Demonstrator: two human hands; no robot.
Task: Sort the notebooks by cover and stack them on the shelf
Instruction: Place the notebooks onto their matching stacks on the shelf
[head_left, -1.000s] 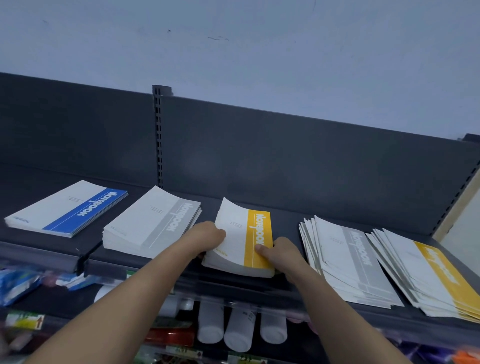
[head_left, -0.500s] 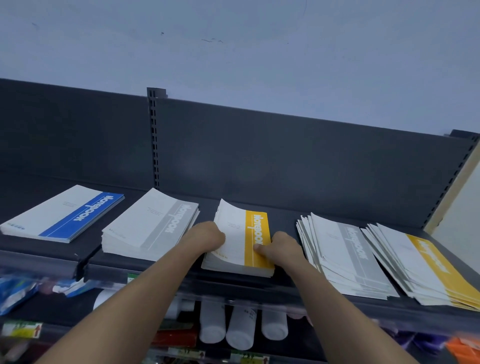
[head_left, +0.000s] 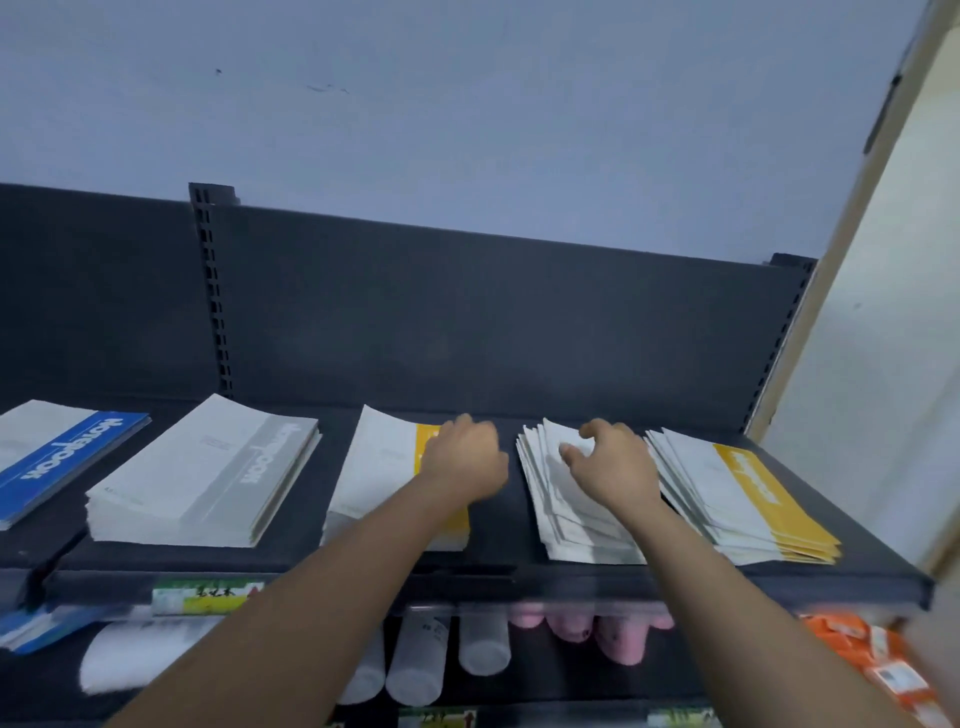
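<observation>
Dark metal shelving (head_left: 519, 564) stands against a pale blue-grey wall (head_left: 467, 104), and five piles of notebooks lie along its top shelf. Both forearms reach up and forward from below. The left hand (head_left: 465, 457) rests knuckles-up on the yellow band of the middle pile (head_left: 379, 467), fingers curled down over its far right part, grip narrow and closed around nothing I can make out. The right hand (head_left: 615, 470) hovers palm-down over the fanned grey-band pile (head_left: 561, 509), thumb and fingers spread and bent, grip wide (whether the fingertips touch the top cover, I cannot tell). At the far left lies a blue-band pile (head_left: 57, 457), its band reading "Notebook" in white. Beside it, the neat grey-band pile (head_left: 208, 467) carries the same word. The fanned yellow-band pile (head_left: 748, 499) on the far right has blurred lettering. Below, a green and yellow shelf label (head_left: 205, 597) bears characters too blurred to read.
</observation>
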